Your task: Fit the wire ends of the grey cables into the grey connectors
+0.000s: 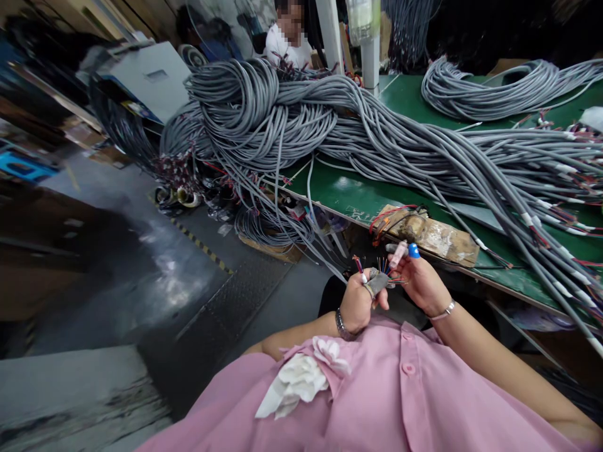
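Observation:
My left hand (357, 306) is closed around a cable end, with grey wrapping on its fingers or thumb. Thin coloured wires (382, 266) fan out from that grip toward my right hand. A darker bunch of wires with a white band (362, 276) sticks up beside the left fingers. My right hand (421, 284) is just to the right, its fingers bent in at the wire tips. One of its digits wears a blue cap (413, 250) and another a pale pink wrap (398, 254). Whether the right fingers pinch a wire is too small to make out.
Grey cables (301, 125) lie in a large heap along the green bench (343, 191). A worn wooden block (424, 235) with tape and wires sits at the bench edge. Another cable coil (494, 91) lies farther back. A person in white (288, 44) is across the bench.

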`<state>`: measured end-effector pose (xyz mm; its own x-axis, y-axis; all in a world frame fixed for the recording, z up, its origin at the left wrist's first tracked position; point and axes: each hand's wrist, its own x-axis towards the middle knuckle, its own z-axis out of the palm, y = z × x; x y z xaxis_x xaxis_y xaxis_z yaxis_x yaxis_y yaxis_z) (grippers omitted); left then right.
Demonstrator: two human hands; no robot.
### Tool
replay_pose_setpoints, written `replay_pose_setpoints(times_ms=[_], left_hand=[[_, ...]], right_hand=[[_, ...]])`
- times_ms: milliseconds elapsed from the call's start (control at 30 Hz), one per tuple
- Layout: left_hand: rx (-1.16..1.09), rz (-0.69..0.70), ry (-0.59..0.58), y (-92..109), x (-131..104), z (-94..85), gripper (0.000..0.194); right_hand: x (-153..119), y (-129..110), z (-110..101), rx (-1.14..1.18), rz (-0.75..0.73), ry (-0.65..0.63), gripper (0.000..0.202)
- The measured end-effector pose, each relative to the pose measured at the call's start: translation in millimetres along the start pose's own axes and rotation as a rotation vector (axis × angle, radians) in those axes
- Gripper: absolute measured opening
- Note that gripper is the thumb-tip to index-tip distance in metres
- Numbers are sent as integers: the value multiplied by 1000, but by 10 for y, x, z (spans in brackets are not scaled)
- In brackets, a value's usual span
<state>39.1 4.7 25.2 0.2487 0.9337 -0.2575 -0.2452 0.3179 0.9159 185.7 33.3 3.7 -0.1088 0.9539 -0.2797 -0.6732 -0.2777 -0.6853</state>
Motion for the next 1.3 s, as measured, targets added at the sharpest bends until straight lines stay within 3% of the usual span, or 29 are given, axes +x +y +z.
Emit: replay_pose_setpoints(times_ms=[267, 400, 667, 1000, 1200, 1300], left_hand=[[8, -11, 8, 0, 17, -18, 34], [22, -20, -8, 16, 7, -15, 36], [17, -37, -18, -30, 44, -1, 34], [41, -43, -5, -34, -39, -50, 37], [-15, 4, 45, -39, -70, -79, 33], [-14, 14, 51, -20, -46, -62, 34]], right_hand=[[-7, 13, 54, 1, -21, -14, 37], [38, 47, 44, 16, 41, -15, 42], [82, 31, 83, 102, 93, 71, 37], [-7, -6, 54, 109, 123, -66, 48], [-19, -27, 33, 45, 64, -62, 24], [-19, -12, 27, 19, 30, -40, 22]])
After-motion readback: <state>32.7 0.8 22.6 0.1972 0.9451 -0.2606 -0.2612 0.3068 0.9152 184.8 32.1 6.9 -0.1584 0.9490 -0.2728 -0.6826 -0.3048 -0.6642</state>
